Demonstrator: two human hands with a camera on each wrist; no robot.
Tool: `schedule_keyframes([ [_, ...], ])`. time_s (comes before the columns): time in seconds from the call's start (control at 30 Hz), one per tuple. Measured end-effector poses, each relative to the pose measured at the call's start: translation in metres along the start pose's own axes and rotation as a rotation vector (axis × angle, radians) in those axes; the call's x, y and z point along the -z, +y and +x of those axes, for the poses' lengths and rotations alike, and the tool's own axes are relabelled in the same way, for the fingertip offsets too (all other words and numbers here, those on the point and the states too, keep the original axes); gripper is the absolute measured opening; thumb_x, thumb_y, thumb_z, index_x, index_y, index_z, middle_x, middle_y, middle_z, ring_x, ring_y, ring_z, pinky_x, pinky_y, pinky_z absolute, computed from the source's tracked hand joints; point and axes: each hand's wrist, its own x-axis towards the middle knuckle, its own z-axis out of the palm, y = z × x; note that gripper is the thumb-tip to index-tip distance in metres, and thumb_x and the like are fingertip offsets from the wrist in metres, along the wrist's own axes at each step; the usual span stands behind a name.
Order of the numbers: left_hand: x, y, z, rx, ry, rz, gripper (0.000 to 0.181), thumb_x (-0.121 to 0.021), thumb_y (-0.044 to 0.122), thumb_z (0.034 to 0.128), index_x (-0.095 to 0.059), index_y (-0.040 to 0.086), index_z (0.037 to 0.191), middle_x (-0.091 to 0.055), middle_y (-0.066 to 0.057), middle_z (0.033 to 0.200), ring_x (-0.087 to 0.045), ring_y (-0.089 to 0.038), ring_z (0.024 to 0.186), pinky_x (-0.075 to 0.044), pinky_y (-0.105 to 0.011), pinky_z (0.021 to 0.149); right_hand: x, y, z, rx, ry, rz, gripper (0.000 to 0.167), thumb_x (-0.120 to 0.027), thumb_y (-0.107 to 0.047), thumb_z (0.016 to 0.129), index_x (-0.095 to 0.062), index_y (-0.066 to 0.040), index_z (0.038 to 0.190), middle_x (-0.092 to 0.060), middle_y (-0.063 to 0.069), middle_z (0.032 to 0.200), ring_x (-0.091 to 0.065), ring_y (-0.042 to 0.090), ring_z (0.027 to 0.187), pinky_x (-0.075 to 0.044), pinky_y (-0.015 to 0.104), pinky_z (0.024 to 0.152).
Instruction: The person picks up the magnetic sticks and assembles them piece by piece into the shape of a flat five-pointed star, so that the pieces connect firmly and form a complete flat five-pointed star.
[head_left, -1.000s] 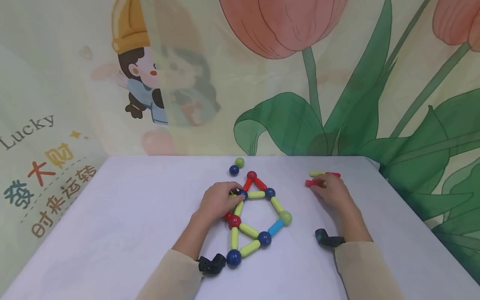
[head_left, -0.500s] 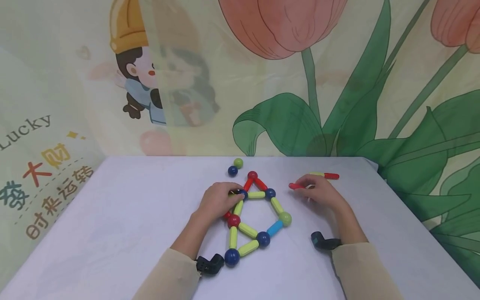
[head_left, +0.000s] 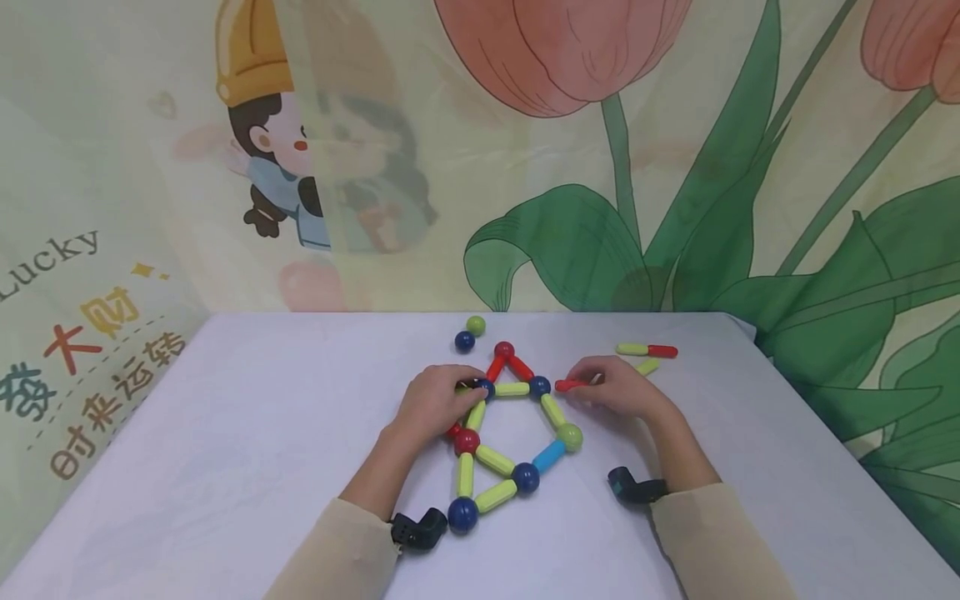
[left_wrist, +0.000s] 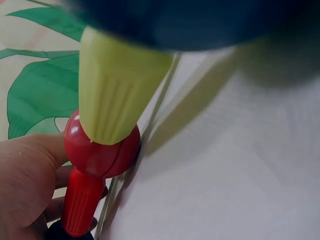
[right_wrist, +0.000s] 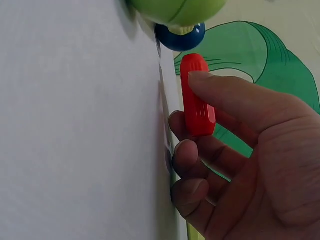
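Note:
A flat frame of magnetic rods and balls lies on the table, with yellow-green rods [head_left: 497, 460], a blue rod [head_left: 549, 455] and red rods [head_left: 520, 367] joining the balls. My left hand [head_left: 442, 408] pinches a dark blue ball [head_left: 487, 389] at the frame's upper left corner, partly covering it. Below that hand sits a red ball [head_left: 467, 442] with a short red rod [left_wrist: 81, 202] attached. Between thumb and fingers, my right hand [head_left: 617, 385] holds a loose red rod [right_wrist: 198, 97]. Its tip points at the upper right dark blue ball [head_left: 539, 386], a small gap apart.
Behind the frame, a loose green ball [head_left: 476, 326] and a loose blue ball [head_left: 465, 341] lie together. Back right, a yellow-green rod [head_left: 632, 349] lies end to end with a red rod [head_left: 663, 352]; another yellow-green rod [head_left: 648, 366] is partly behind the right hand.
My right hand has picked the red rod up from the right-hand pile and carried it left toward the frame. The left hand stays on the blue ball.

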Motion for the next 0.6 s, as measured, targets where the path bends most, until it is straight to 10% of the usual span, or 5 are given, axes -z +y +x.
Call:
schedule_keyframes([
  [0.6, -0.0001, -0.0039, 0.0031, -0.012, -0.032, 0.002, 0.036, -0.075, 0.032, 0.0948, -0.074, 0.023, 0.129, -0.075, -0.001, 0.119, -0.061, -0.019, 0.097, -0.056, -0.036, 0.085, -0.0004, -0.0011, 0.0029, 0.008, -0.01, -0.015, 0.026, -0.076, -0.022, 0.092, -0.074, -0.013, 0.117, -0.072, 0.007, 0.112, -0.063, 0.021, 0.088, -0.057, 0.03, 0.076],
])
